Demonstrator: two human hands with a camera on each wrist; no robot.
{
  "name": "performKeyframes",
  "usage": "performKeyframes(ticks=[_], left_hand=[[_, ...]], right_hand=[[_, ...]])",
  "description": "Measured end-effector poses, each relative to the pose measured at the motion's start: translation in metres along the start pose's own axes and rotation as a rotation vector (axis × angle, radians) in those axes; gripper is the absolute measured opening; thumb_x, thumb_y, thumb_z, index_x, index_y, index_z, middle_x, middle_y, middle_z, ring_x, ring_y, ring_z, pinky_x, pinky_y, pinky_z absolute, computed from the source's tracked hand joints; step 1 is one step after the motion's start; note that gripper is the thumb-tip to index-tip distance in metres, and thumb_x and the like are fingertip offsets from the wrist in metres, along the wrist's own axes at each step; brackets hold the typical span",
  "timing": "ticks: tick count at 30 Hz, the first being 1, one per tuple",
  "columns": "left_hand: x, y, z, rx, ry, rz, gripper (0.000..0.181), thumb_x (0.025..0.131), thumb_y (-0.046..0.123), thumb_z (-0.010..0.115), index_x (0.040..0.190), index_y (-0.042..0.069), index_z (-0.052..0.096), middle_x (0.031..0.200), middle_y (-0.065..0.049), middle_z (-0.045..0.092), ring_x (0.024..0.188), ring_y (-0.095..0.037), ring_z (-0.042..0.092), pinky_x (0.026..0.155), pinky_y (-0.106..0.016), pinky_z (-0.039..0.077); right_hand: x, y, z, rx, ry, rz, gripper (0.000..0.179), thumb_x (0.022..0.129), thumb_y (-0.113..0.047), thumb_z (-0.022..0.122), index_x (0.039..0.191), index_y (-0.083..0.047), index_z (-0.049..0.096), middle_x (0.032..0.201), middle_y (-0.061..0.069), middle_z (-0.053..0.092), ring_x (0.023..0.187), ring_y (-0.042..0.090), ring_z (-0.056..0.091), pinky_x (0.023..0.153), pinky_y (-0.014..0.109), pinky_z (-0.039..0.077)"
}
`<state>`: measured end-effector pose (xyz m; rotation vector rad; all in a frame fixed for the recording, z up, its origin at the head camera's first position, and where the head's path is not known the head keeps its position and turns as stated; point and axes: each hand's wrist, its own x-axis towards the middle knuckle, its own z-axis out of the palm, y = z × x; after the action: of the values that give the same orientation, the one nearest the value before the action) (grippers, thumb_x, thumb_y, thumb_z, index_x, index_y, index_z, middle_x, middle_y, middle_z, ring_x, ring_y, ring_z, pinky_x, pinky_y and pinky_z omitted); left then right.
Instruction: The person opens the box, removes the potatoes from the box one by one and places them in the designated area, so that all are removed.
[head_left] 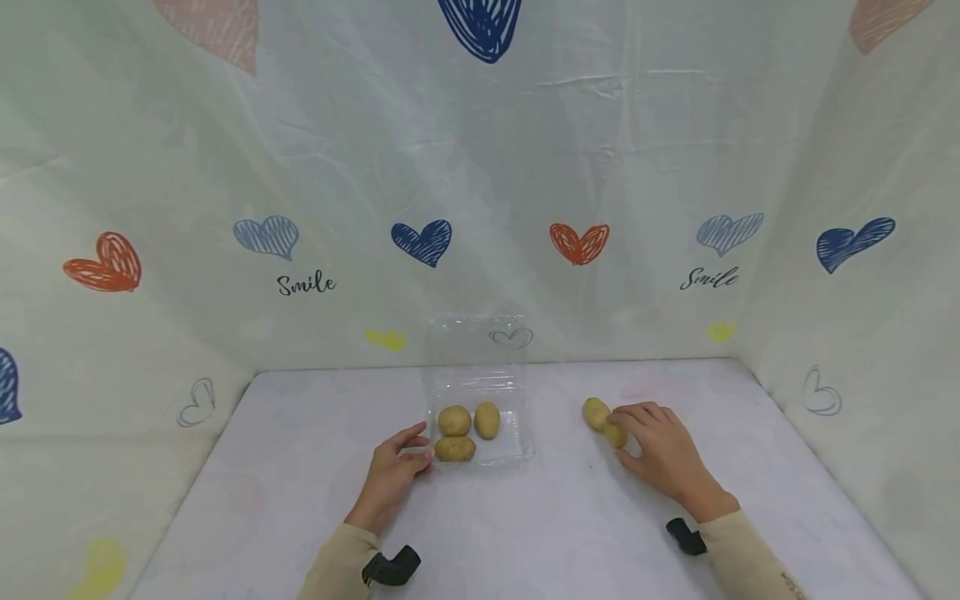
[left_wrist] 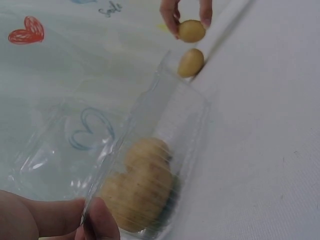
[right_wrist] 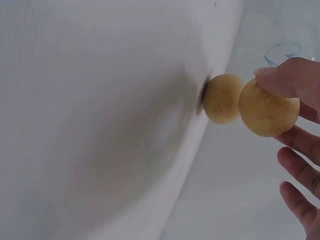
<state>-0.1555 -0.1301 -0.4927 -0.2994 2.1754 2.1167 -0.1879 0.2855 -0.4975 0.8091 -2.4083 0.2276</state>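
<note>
My right hand [head_left: 663,450] pinches a potato [right_wrist: 269,107] between thumb and fingers, held a little above the table. Just beyond it another potato [head_left: 596,413] lies on the cloth. With thumb and finger, my left hand [head_left: 393,475] pinches the left rim of a clear plastic clamshell box [head_left: 506,452], whose lid [head_left: 472,346] stands raised at the back. Inside the box are three potatoes: one at the back left [head_left: 454,421], one in front of it [head_left: 455,449] and one on the right [head_left: 487,421]. Through the clear wall, the left wrist view shows these potatoes [left_wrist: 142,190] overlapping.
A white cloth covers the table [head_left: 525,533], whose far edge meets a hanging curtain [head_left: 487,167] printed with hearts and words. The curtain also closes off both sides. A dark strap piece [head_left: 392,567] sits at the left wrist, another [head_left: 686,537] at the right.
</note>
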Motion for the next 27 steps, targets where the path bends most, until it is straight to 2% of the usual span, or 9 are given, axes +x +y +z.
performKeyframes(ticks=[7,16,20,27], left_hand=[[0.001,-0.002,0.000,-0.006,0.005,-0.002,0.055,0.097,-0.013,0.065,0.149,-0.013,0.049,0.127,-0.025,0.056,0.084,-0.015,0.065,0.074,-0.023,0.060],[0.000,-0.001,0.000,0.000,0.004,0.009,0.054,0.096,-0.013,0.065,0.148,-0.013,0.050,0.127,-0.026,0.056,0.084,-0.015,0.065,0.074,-0.023,0.060],[-0.001,-0.001,0.000,-0.001,0.003,0.012,0.054,0.096,-0.014,0.065,0.148,-0.013,0.050,0.127,-0.026,0.056,0.084,-0.015,0.065,0.074,-0.023,0.060],[0.001,-0.002,-0.001,0.001,0.001,0.011,0.054,0.097,-0.013,0.065,0.149,-0.013,0.049,0.128,-0.026,0.056,0.084,-0.016,0.065,0.074,-0.023,0.060]], right_hand=[[-0.002,0.007,-0.001,-0.003,-0.064,0.115,0.055,0.063,-0.006,0.098,0.112,-0.005,0.073,0.113,0.010,0.074,0.105,0.034,0.065,0.089,0.054,0.054],[0.003,0.018,0.000,0.005,-0.149,0.207,0.055,0.069,-0.004,0.095,0.118,-0.001,0.072,0.117,0.015,0.074,0.108,0.039,0.064,0.092,0.058,0.054],[0.005,0.022,0.002,0.019,-0.183,0.227,0.054,0.071,-0.003,0.094,0.120,0.000,0.072,0.118,0.016,0.074,0.110,0.040,0.064,0.092,0.060,0.054],[0.010,0.027,0.010,0.040,-0.187,0.218,0.053,0.071,-0.001,0.094,0.118,0.001,0.072,0.116,0.017,0.074,0.108,0.042,0.064,0.088,0.060,0.055]])
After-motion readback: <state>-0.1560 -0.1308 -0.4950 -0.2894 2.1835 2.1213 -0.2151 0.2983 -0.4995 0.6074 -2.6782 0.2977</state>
